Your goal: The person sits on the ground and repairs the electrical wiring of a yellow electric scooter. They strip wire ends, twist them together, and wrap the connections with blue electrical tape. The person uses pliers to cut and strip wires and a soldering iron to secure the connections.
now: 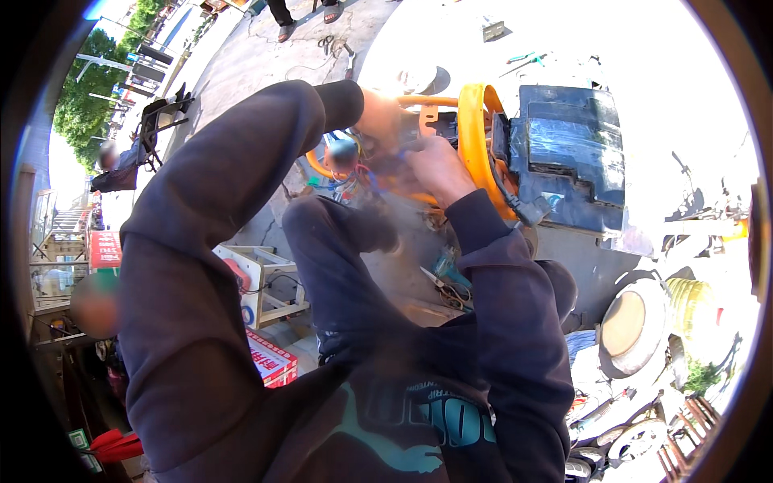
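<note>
Both my arms, in dark sleeves, reach up to an orange metal frame (475, 129) with a bundle of coloured wires (354, 173) at its middle. My left hand (378, 117) grips the wire bundle close to the orange tube. My right hand (439, 169) pinches the wires from the right side, fingers closed on them. A dark blue battery pack (572, 153) sits in the frame just right of my hands. The wire ends under my fingers are hidden.
A pair of scissors (443, 286) and a teal tool lie on the ground below my right forearm. A wooden crate (270, 282) and a red box (270, 362) stand at left. Tyres and scrap parts (644, 338) pile at lower right. Other people stand far off.
</note>
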Tool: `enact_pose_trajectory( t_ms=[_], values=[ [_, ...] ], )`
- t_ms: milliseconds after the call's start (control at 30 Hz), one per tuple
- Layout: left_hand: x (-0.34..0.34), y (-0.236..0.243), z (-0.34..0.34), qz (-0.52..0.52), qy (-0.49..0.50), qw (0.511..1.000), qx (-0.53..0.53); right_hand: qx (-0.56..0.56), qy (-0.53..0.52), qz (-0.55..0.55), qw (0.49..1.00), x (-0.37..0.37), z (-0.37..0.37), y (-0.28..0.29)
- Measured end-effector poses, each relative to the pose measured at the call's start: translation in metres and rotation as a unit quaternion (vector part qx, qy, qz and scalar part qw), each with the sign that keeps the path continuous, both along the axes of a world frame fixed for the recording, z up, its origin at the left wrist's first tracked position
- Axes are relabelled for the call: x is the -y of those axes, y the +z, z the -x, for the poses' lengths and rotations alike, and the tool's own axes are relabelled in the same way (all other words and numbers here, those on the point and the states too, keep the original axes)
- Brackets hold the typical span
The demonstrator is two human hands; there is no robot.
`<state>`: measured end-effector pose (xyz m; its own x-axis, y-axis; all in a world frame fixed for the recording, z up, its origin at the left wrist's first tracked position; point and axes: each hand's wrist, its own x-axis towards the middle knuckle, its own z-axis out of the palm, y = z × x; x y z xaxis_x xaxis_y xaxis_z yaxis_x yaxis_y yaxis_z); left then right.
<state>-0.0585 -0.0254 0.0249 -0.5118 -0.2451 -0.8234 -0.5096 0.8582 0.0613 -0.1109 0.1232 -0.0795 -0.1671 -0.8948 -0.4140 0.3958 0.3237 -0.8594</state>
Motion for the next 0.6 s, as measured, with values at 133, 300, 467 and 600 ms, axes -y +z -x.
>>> enact_pose_trajectory(
  t_ms=[133,300,467,600],
  values=[
    [-0.005,0.000,0.001,0.006,-0.035,0.999,-0.011,0.046,0.002,0.027,0.999,0.003,0.001,-0.007],
    [0.007,-0.016,-0.001,0.025,-0.018,0.999,0.032,0.039,0.000,0.035,0.999,0.008,-0.001,-0.017],
    [0.013,-0.020,-0.007,0.016,-0.056,0.998,0.006,0.023,-0.001,0.052,0.998,0.011,0.000,-0.023],
    [0.012,-0.012,-0.002,-0.009,-0.001,0.999,0.048,0.028,-0.008,0.046,0.999,0.011,0.001,-0.024]
  ],
)
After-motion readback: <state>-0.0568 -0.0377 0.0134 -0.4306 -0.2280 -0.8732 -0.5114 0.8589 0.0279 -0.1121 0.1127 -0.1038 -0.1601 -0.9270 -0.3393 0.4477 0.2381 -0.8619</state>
